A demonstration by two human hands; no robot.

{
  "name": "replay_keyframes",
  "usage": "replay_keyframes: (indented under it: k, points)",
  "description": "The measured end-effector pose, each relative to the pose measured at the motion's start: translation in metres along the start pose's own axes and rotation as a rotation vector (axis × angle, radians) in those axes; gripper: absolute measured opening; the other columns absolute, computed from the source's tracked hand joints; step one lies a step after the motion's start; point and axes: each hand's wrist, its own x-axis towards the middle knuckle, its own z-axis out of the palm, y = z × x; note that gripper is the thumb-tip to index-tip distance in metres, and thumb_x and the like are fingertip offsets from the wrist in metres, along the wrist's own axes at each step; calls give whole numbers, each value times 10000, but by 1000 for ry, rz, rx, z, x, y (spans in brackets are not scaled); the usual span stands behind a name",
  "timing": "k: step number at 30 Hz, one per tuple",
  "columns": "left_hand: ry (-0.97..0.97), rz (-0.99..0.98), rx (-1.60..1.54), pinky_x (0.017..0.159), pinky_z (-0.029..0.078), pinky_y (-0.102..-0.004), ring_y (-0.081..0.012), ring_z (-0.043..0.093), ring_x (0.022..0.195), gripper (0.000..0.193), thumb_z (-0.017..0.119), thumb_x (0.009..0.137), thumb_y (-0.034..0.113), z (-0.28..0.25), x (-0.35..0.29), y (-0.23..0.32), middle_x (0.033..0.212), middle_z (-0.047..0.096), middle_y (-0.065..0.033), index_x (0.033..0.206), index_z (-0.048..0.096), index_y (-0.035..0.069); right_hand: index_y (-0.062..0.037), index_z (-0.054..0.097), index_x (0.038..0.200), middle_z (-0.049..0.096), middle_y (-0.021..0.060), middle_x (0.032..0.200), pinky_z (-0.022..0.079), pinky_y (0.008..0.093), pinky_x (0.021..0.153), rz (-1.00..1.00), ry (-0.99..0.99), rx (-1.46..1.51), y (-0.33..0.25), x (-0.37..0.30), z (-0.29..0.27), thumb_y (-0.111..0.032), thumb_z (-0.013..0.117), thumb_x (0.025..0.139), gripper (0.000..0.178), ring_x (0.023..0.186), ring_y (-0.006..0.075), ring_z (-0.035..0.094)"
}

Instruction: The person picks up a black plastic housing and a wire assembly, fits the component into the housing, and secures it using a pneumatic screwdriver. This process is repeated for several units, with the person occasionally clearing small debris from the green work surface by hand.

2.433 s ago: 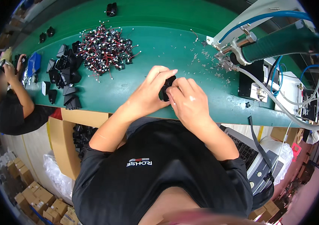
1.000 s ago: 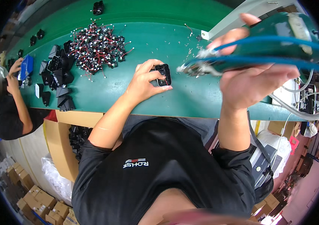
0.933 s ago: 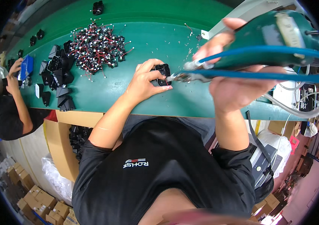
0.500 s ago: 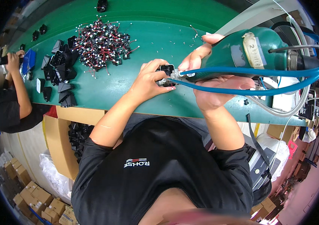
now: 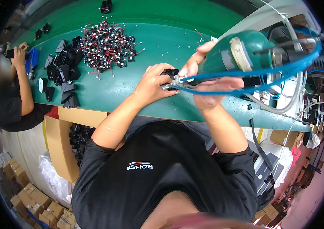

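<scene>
My left hand [image 5: 149, 86] rests on the green bench, fingers closed round a small black plastic housing [image 5: 172, 71] that they partly cover. Wrapped about a green power screwdriver [image 5: 220, 53] is my right hand [image 5: 211, 89], thumb and fingers on either side of its body. The tool is tilted, its metal nose [image 5: 177, 81] at the housing, touching or very near it. Two blue air hoses [image 5: 280, 69] run along the tool to its nose. Whether a screw sits under the tip is hidden.
Beyond my left hand lies a heap of small black parts with red wires [image 5: 108, 49]. Black angular covers [image 5: 62, 63] are piled left of it. Tiny screws lie scattered on the bench [image 5: 131, 110]. At the far left another person [image 5: 11, 91] works near a blue bin [image 5: 32, 60].
The screwdriver's rear end has swung a little leftward with my right hand, and its hoses have shifted and blurred. My left hand stays almost where it was, still holding the housing.
</scene>
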Motion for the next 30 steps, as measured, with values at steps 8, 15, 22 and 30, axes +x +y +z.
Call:
replay_keyframes:
  k: [8, 15, 22, 30]
  points:
    - [-45, -88, -36, 965, 441, -422, -304, 604, 1144, 657, 961, 617, 206, -1, -2, -3, 1201, 642, -95, 1180, 646, 82, 72, 421, 1456, 658, 149, 890, 603, 422, 751, -208, -498, 145, -80, 57, -3, -946, 495, 772, 1230, 805, 328, 697]
    - [-47, -41, 25, 964, 420, -418, -302, 595, 1129, 828, 975, 602, 231, 2, -2, -6, 1158, 630, -89, 1323, 592, 87, 38, 462, 1416, 647, 195, 874, 604, 380, 678, -37, -40, -212, -44, 29, 16, -984, 392, 773, 1209, 785, 295, 699]
    - [-3, -53, 13, 951, 398, -398, -291, 589, 1106, 813, 975, 601, 252, 2, -2, -3, 1141, 624, -78, 1307, 604, 93, 70, 431, 1452, 648, 209, 898, 603, 425, 736, -114, -561, 318, -49, 60, -2, -975, 428, 775, 1245, 809, 349, 696]
    - [-51, -93, 15, 949, 403, -406, -287, 596, 1123, 805, 975, 600, 265, 1, 1, -3, 1159, 637, -75, 1296, 609, 96, 62, 445, 1434, 649, 203, 855, 614, 408, 708, -13, -110, -266, -45, 28, 19, -978, 455, 755, 1242, 783, 340, 705]
